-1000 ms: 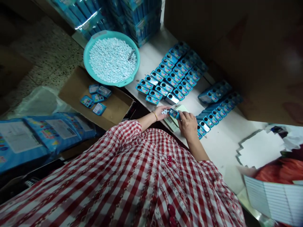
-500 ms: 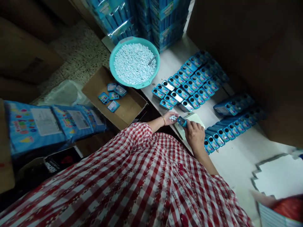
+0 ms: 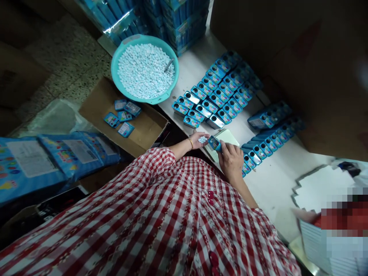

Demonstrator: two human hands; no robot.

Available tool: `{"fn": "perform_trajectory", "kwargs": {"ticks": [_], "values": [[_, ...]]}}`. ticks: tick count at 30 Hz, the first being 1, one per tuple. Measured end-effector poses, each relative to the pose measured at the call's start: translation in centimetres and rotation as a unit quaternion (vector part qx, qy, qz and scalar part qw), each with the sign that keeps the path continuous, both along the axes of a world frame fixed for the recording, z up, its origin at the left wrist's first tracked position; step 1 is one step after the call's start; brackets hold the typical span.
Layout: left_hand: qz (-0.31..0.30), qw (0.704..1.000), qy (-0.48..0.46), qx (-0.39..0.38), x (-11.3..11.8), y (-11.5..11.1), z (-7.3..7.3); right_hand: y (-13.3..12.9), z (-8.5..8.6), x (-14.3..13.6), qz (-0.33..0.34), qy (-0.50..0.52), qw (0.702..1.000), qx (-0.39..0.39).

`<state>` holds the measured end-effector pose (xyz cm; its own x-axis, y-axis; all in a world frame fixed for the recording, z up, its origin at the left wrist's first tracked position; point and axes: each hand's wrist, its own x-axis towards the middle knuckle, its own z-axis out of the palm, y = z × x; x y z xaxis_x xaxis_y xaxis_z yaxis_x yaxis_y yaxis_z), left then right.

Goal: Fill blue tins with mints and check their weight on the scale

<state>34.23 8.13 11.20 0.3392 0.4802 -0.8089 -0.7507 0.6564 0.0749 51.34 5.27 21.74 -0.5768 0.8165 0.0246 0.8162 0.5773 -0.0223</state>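
Observation:
My left hand (image 3: pixel 198 140), with a bracelet at the wrist, lies palm up and cupped, carrying a small heap of white candies (image 3: pixel 202 139). Just to its right, my right hand (image 3: pixel 231 158) grips a small blue tin (image 3: pixel 214 142) between thumb and fingers. The tin's end points toward the candies in my left palm. Beneath the right hand and tin is a pale flat-topped scale-like object (image 3: pixel 230 139) on the table. Behind the hands stand rows of blue tins (image 3: pixel 213 96) with dark round openings on top.
A turquoise bowl (image 3: pixel 115 73) of white candies with a scoop handle (image 3: pixel 169 65) stands at the table's left edge. Beside it, a cardboard box (image 3: pixel 140 134) holds several blue packs. More tins (image 3: pixel 267 147) line the right. Blue wrapped stacks (image 3: pixel 184 27) rise behind; blue bags (image 3: pixel 66 153) lie left.
The view has shifted, so most things sit further left and higher. Both hands keep their holds, candies in the left and tin in the right, still close together.

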Motion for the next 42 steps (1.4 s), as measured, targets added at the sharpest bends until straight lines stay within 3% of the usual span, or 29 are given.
{"fn": "perform_trajectory", "kwargs": {"ticks": [5,8,12,16,19,22,25,27,29,31,35,38,42], "values": [[-0.005,1.0,-0.007,-0.001,0.2,0.0,0.2,0.2,-1.8,1.7,-0.03,0.079,0.996,-0.017],[-0.01,1.0,-0.01,0.004,0.4,0.0,0.5,-0.1,-1.7,2.1,-0.04,0.106,0.993,-0.015],[-0.022,1.0,-0.001,0.006,0.9,0.0,0.9,-0.5,-1.1,1.4,-0.028,0.048,0.998,-0.037],[-0.02,1.0,-0.002,0.003,1.5,0.3,1.1,-0.1,-2.5,2.4,-0.078,0.121,0.987,-0.073],[-0.01,1.0,0.001,0.001,1.3,0.4,1.1,0.5,-4.8,4.1,-0.128,0.252,0.953,-0.109],[-0.002,1.0,0.021,-0.006,0.3,0.3,0.9,1.0,-7.3,5.4,-0.208,0.364,0.895,-0.156],[0.003,0.999,0.042,-0.008,-1.2,-0.4,0.9,1.5,-9.2,5.8,-0.264,0.428,0.842,-0.196],[0.006,0.999,0.047,-0.008,-2.2,-1.0,1.1,1.6,-9.7,6.0,-0.285,0.438,0.829,-0.201],[0.008,0.999,0.049,-0.008,-2.9,-1.7,1.5,1.3,-9.5,6.4,-0.275,0.431,0.837,-0.194],[0.006,0.999,0.05,-0.005,-3.3,-2.4,1.9,0.7,-8.6,6.7,-0.239,0.405,0.866,-0.17],[-0.004,0.998,0.056,-0.011,-3.5,-3.3,2.5,-0.7,-6.1,7.2,-0.231,0.327,0.915,-0.056],[-0.007,0.997,0.067,-0.027,-3.6,-3.8,2.6,-1.4,-5.1,7.4,-0.28,0.331,0.901,0.028],[-0.014,0.996,0.081,-0.036,-3.7,-4.1,2.6,-1.3,-5.1,8.1,-0.342,0.349,0.866,0.101]]}}
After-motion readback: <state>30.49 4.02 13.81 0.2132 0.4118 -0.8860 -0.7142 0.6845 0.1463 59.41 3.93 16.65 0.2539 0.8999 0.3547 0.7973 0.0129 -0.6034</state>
